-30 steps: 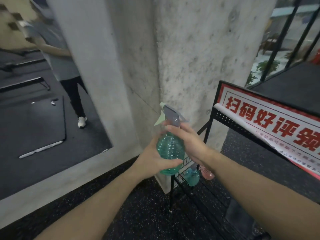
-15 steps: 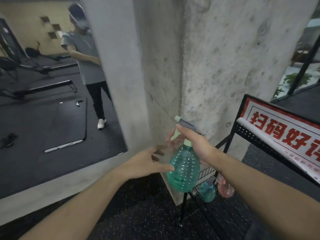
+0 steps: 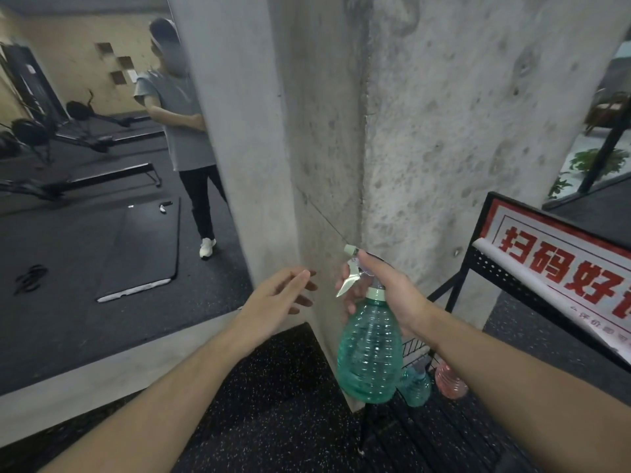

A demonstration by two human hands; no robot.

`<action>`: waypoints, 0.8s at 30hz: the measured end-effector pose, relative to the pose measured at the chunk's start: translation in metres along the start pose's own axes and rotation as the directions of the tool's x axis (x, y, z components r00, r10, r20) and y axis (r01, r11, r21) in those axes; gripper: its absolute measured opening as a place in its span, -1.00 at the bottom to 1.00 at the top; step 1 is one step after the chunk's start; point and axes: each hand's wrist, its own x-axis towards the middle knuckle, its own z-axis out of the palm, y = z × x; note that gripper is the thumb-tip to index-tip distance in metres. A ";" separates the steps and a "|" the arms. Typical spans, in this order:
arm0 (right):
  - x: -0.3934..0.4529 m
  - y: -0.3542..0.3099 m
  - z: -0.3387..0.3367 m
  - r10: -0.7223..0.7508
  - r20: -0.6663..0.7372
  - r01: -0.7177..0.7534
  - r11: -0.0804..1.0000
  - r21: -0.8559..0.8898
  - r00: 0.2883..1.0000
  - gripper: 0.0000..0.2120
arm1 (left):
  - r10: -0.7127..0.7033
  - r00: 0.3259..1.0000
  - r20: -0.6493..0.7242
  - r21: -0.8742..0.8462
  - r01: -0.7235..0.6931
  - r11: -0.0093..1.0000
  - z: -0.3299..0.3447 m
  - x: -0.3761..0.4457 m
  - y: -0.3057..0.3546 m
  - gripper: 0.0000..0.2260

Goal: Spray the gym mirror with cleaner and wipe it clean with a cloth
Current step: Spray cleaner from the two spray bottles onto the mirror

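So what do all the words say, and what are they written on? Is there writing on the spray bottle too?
"扫码好", big red characters on the white poster on the black rack; a fourth character is cut off at the picture's edge.
Small grey line under them on the poster: too small and blurred to read.
Paper on the far wall seen in the mirror: too blurred to read.
Green spray bottle in the right hand: no writing visible.

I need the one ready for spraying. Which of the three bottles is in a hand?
The large green spray bottle, gripped at its neck by the right hand. The smaller teal bottle and pink bottle sit low in the black rack.
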 end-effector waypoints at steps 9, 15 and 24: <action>-0.011 -0.003 -0.001 0.041 -0.010 -0.042 0.996 -0.073 0.999 -0.33 | 0.024 1.000 0.000 0.004 -0.024 1.000 0.007 -0.001 0.001 -0.78; -0.025 0.000 0.003 0.052 0.013 -0.050 0.987 -0.156 0.999 -0.35 | 0.039 0.999 0.016 0.018 -0.039 0.999 0.015 -0.002 0.000 -0.81; -0.032 0.000 0.012 0.107 0.147 -0.065 0.963 -0.262 0.983 -0.36 | 0.284 0.952 0.112 0.136 -0.298 0.945 0.018 -0.015 0.014 -0.77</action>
